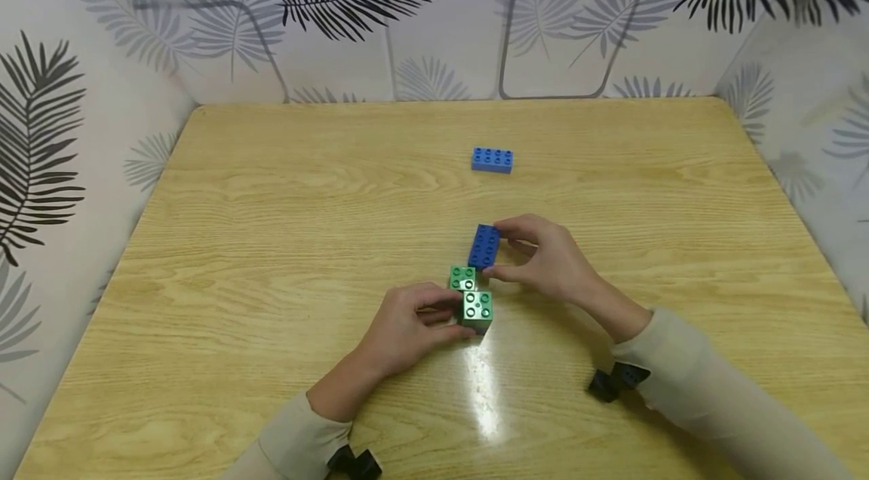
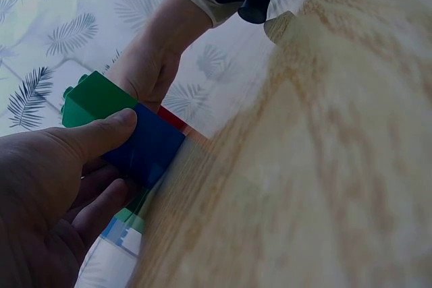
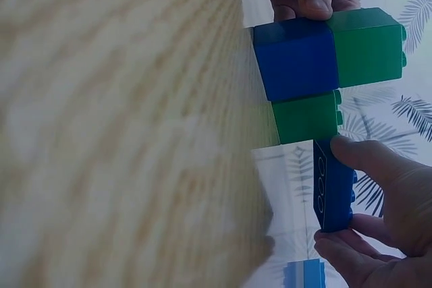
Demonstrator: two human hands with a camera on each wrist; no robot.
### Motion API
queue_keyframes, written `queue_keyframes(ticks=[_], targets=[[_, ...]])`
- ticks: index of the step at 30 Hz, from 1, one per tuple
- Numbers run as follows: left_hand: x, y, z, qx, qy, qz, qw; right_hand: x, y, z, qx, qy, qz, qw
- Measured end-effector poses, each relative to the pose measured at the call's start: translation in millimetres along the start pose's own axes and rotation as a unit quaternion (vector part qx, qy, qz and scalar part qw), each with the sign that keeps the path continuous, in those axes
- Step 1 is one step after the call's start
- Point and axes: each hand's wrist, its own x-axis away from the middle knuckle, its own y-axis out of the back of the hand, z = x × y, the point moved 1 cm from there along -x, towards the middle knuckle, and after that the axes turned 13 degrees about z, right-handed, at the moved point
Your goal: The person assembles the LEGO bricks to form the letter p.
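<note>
My left hand [image 1: 414, 325] grips a two-block stack, its thumb along the near side. The stack has a green block [image 1: 477, 306] on top and a blue block [image 3: 297, 59] below, standing on the table. Directly behind it is a lower green block [image 1: 462, 278] with its studs up. A flat blue brick [image 1: 484, 246] with two rows of studs is pinched at its ends by the thumb and fingers of my right hand [image 1: 550, 257]. In the right wrist view this brick is raised off the tabletop, its near end right by the lower green block.
Farther back on the wooden table [image 1: 305, 201] lies another blue brick [image 1: 492, 160]. In the left wrist view a red edge [image 2: 173, 119] shows behind the blue block, mostly hidden. Leaf-patterned cloth [image 1: 434, 42] hangs behind and beside the table.
</note>
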Motion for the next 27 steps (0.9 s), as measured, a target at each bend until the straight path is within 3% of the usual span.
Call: queue_keyframes(ticks=[27], targets=[[-0.2,-0.3,1.1,-0.013,-0.006,0.0,0.9999,16.4,2.0,11.7,0.021,0.048,-0.043,0.9977]])
